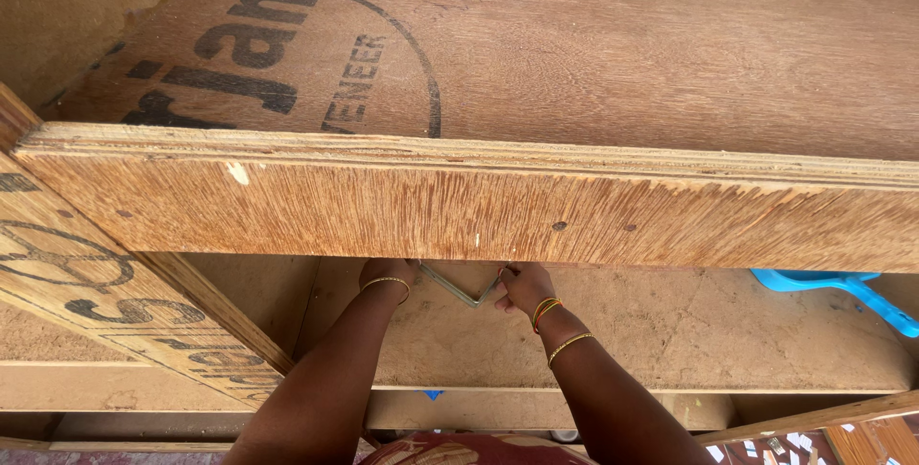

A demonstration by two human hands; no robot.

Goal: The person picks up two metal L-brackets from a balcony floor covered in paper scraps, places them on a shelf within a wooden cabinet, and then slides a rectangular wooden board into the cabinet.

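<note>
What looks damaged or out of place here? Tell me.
Little stands out. The plywood rail has a pale chip near its left end. A blue plastic thing pokes out beneath it. Both hands hold a metal bracket under it.

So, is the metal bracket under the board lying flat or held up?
Held up: both the left hand and right hand lift the bent metal bracket against the plywood board.

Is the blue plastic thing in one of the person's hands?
No, the blue plastic thing lies off to the right on the lower board, apart from the right hand and the left hand.
</note>
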